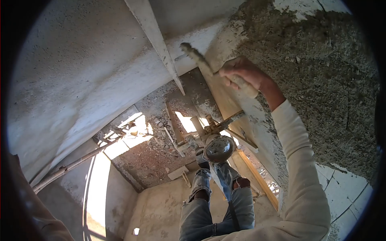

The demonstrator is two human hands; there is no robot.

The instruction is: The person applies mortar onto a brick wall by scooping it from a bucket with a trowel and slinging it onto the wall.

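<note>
My right hand [240,73] is closed around the pale handle of a trowel [198,57] in the upper middle. Grey mortar clings to the trowel's blade, which points up and left, somewhat blurred, away from the wall. Rough, wet-looking mortar [313,68] covers much of the wall to the right of the hand. Below, near my feet, is a round pan [219,148] with a dark, shiny inside. At the far left edge a shadowed sleeve [46,225] shows, but my left hand is not visible.
A long pale bar [155,36] comes down from the top. Boards and a pole clamp [211,127] sit by the pan. Rubble [148,160] covers the ground far below. A flat wooden float [178,172] lies near my legs. A pole [72,166] slants at left.
</note>
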